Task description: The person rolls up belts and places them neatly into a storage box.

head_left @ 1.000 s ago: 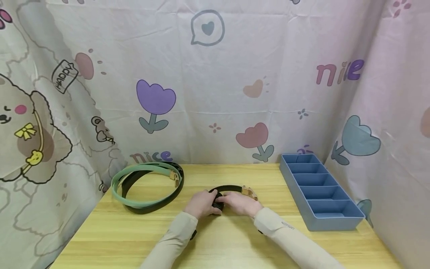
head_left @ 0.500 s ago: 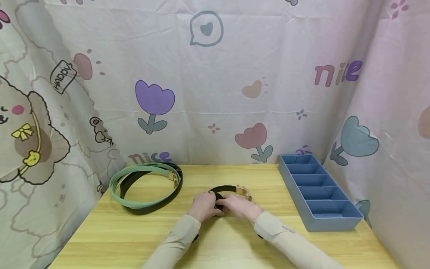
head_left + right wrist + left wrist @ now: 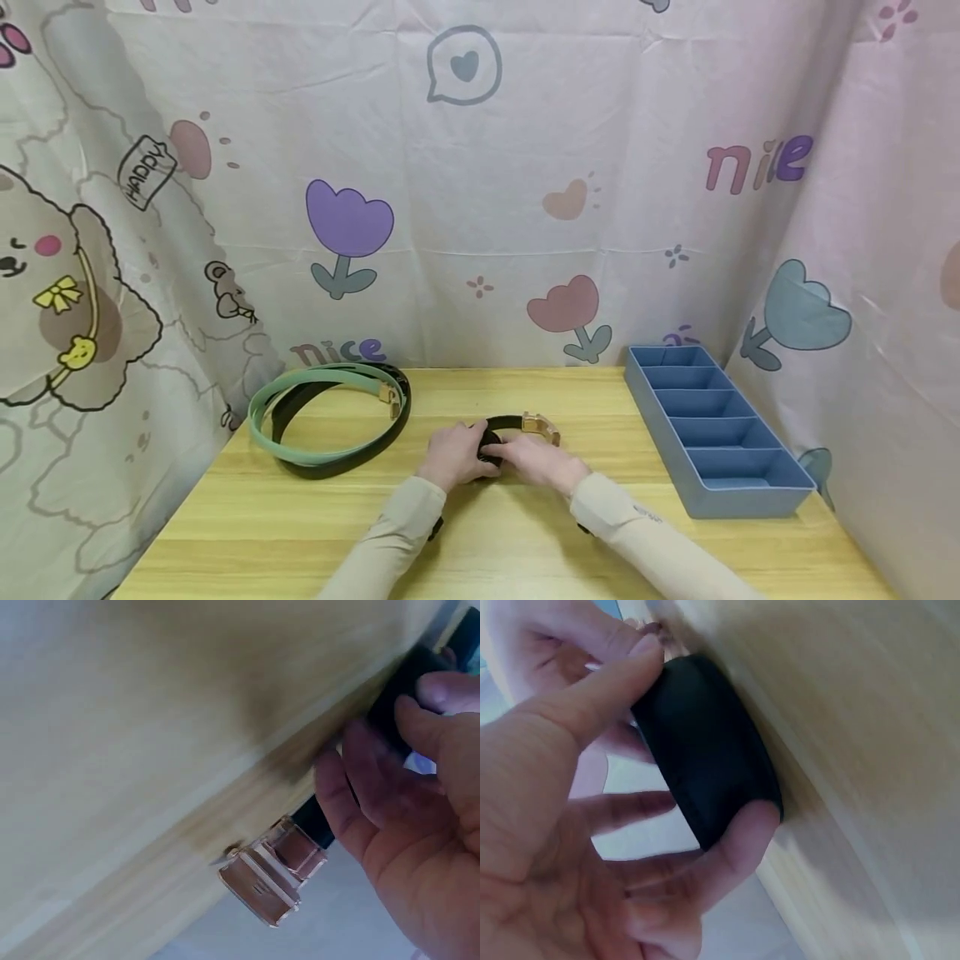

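Note:
A black belt is wound into a tight coil [image 3: 491,448] standing on its edge on the table. My left hand [image 3: 450,456] grips this coil; in the left wrist view its thumb lies at one end of the outer black strap [image 3: 705,746] and a finger at the other. My right hand [image 3: 536,460] holds the coil from the other side, thumb and fingers at the black roll [image 3: 401,701] in the right wrist view. A short unrolled stretch [image 3: 506,422] curves behind the right hand and ends in a gold buckle [image 3: 538,426]. The coil's inner turns are mostly hidden by fingers.
Left on the wooden table [image 3: 247,533] lie a loosely looped green belt [image 3: 258,433] with a gold buckle and a black belt [image 3: 322,471] under it. A blue divided box [image 3: 671,450] with several compartments stands at the right. Printed curtains [image 3: 465,167] enclose the table.
The gold buckle has been drawn left toward the coil, and the loose stretch of belt has become shorter. Both hands stay at the coil, their fingers shifting slightly.

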Demonstrator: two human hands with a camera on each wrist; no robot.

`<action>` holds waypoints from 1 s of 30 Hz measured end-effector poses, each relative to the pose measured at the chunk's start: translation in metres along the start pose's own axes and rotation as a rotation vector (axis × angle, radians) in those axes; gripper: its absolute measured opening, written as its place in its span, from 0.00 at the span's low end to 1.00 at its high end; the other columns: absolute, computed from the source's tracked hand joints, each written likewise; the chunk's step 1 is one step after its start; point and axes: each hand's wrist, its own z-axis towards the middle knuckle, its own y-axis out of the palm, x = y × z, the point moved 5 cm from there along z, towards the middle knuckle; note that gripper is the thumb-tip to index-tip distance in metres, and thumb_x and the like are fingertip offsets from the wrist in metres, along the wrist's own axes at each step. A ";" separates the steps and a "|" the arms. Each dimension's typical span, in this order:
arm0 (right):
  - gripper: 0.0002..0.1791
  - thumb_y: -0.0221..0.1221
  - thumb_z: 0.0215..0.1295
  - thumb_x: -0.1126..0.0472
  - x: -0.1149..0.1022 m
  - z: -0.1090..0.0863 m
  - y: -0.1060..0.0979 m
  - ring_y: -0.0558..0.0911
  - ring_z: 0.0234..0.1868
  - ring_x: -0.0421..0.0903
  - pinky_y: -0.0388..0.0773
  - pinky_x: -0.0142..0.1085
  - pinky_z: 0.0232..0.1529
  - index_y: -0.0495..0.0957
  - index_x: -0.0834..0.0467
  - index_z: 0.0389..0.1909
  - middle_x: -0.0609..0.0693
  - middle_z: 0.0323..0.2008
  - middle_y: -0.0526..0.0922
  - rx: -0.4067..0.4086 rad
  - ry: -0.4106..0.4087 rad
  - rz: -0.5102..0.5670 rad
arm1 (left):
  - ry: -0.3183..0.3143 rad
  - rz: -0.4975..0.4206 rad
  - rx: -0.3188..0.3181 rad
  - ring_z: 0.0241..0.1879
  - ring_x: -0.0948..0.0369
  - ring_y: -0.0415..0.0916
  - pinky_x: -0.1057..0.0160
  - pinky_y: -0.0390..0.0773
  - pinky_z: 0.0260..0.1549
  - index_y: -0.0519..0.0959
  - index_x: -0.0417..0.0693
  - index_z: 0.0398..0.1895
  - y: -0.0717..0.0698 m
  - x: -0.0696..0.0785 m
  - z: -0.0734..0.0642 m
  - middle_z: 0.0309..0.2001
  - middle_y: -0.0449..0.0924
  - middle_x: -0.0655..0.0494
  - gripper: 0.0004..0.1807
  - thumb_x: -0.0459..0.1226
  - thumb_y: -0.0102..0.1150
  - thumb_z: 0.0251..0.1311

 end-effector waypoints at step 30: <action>0.19 0.62 0.65 0.65 0.003 0.002 0.002 0.84 0.47 0.41 0.80 0.32 0.48 0.79 0.52 0.57 0.49 0.45 0.86 0.020 0.007 0.040 | -0.084 -0.081 0.018 0.36 0.49 0.80 0.52 0.80 0.34 0.74 0.40 0.52 0.002 -0.003 0.003 0.38 0.82 0.43 0.48 0.66 0.74 0.33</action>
